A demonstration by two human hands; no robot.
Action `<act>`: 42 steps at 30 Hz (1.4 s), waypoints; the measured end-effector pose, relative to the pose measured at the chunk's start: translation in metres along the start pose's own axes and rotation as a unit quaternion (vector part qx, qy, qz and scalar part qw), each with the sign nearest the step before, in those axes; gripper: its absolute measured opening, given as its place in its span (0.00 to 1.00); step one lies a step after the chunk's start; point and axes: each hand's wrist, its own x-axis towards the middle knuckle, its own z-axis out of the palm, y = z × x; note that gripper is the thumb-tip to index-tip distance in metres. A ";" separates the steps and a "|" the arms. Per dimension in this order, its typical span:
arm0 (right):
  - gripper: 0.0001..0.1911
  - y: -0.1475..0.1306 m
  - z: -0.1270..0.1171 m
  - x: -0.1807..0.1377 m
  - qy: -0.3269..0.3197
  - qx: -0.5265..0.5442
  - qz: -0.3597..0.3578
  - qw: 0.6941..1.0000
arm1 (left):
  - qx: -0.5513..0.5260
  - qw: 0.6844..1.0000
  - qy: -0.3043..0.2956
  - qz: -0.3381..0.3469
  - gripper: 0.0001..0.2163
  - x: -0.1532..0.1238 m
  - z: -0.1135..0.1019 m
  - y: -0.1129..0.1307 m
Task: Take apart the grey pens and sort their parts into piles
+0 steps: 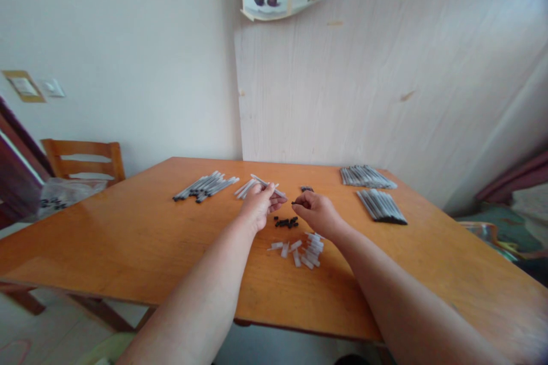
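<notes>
Over the middle of the table, my left hand (258, 208) is closed around a slim pale tube, like a pen barrel (279, 192), whose end points toward my other hand. The fingertips of my right hand (317, 209) pinch a small black plug (293, 203), a little apart from the tube. Below both hands lies a small heap of black plugs (286, 222). Nearer to me are several translucent white plastic pieces (313, 252). Just behind my left hand are loose pale tubes (244, 189), partly hidden by it. Some small dark pieces (306, 188) lie behind my right hand.
Grey tubes with black ends (205, 186) lie in a pile at the left. Two flat stacks of similar tubes (368, 177) rest at the right. A wooden chair (85, 151) with a clear bag (71, 191) stands left of the table (128, 239). A wall rises behind.
</notes>
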 end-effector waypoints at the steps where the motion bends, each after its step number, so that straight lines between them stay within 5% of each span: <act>1: 0.10 0.001 -0.001 0.000 -0.008 -0.013 0.001 1.000 | -0.001 1.000 0.008 0.003 0.07 0.001 -0.001 0.000; 18: 0.09 0.031 -0.008 0.006 -0.183 -0.151 0.044 0.971 | -0.010 1.000 0.022 -0.007 0.06 0.006 -0.005 -0.002; 30: 0.07 0.029 -0.007 0.005 -0.179 -0.155 0.044 0.970 | -0.001 1.000 0.006 -0.013 0.07 0.006 -0.005 -0.003; 42: 0.15 0.002 -0.001 0.001 -0.039 -0.003 0.002 0.999 | 0.028 0.999 -0.027 -0.020 0.10 -0.002 0.002 -0.004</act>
